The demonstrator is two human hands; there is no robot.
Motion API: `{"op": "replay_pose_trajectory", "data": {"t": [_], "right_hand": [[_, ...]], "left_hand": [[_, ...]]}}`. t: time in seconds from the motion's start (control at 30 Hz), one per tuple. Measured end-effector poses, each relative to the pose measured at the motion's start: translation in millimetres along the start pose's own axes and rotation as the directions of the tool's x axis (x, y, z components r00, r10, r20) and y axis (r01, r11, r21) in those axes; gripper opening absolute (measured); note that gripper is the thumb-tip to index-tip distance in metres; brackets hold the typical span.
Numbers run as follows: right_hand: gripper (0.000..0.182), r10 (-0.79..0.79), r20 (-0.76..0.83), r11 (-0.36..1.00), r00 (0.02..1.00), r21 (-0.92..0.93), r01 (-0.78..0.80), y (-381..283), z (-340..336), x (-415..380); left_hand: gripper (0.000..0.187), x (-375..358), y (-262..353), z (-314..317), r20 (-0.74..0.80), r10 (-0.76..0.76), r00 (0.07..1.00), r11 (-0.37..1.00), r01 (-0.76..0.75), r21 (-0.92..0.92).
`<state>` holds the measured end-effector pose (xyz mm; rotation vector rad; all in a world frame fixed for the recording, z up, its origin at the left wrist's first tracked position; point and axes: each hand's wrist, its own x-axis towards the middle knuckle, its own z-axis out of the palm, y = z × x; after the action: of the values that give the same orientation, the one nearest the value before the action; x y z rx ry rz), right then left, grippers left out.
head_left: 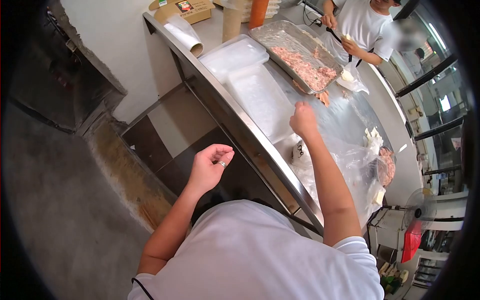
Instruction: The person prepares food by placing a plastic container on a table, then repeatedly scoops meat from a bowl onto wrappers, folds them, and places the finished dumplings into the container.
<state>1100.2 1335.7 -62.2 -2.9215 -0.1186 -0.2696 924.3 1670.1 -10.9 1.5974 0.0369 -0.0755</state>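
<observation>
A metal tabletop (327,116) ran diagonally from the upper left toward the lower right of the frame, beside a wall (120,35) and above a tiled floor (172,120). At upper center, a rectangular tray (314,93) held pink ground meat (300,65). Two translucent plastic containers (257,97) lay left of it, near the table edge.

The right hand (303,120), right of center, was above the tabletop by the nearer container; its grip was closed into a fist, and whether anything was inside could not be told. The left hand (212,164), a ring (222,163) on one finger, hovered off the table's edge near center, its grip curled with fingertips close to the thumb; what it held, if anything, could not be told. Clear plastic bags (342,162) spread beneath the right forearm. At upper right, another person (362,30) held a pale lump (346,38).
</observation>
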Motion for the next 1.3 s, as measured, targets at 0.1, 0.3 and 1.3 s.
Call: {"op": "replay_pose_trajectory", "data": {"t": [0.1, 0.3, 1.3], "right_hand": [[0.04, -0.062, 0.229, 0.966, 0.971, 0.257, 0.001, -56, -68, -23], [0.037, 0.175, 0.039, 0.974, 0.984, 0.138, -0.179, -23, -30, -21], [0.058, 0.282, 0.489, 0.151, 0.825, 0.827, -0.542, 16, -74, -30]], "left_hand": [[0.014, 2, -2, 5, 0.007, 0.017, 1.0, 1.0, -0.017, 0.006], [0.013, 3, 10, 26, 0.08, -0.004, 0.997, 0.997, -0.002, 0.077], [0.013, 125, 58, 159, 0.491, 0.169, 0.854, 0.362, -0.517, 0.775]]}}
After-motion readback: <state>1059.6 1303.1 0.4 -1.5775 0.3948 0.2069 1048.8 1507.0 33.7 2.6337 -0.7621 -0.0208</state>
